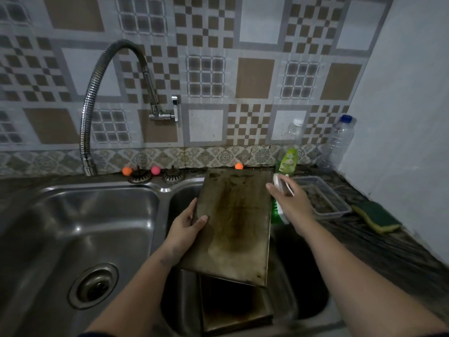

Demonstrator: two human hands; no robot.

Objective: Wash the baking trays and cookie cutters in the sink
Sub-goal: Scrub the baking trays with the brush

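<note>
A stained, browned baking tray (239, 227) is held tilted over the right sink basin (308, 295). My left hand (188, 226) grips its left edge, thumb on the face. A second dark tray (233, 305) lies beneath it in the basin. My right hand (290, 199) holds a green dish soap bottle (277, 212) with a white cap, tipped beside the tray's right edge. No cookie cutters are visible.
The left basin (80, 227) has a drain (93, 285); a flexible tap (97, 98) arches above it. Another green soap bottle (288, 160), a clear plastic container (323, 197), a green-yellow sponge (375, 216) and two plastic bottles (339, 142) stand on the right counter.
</note>
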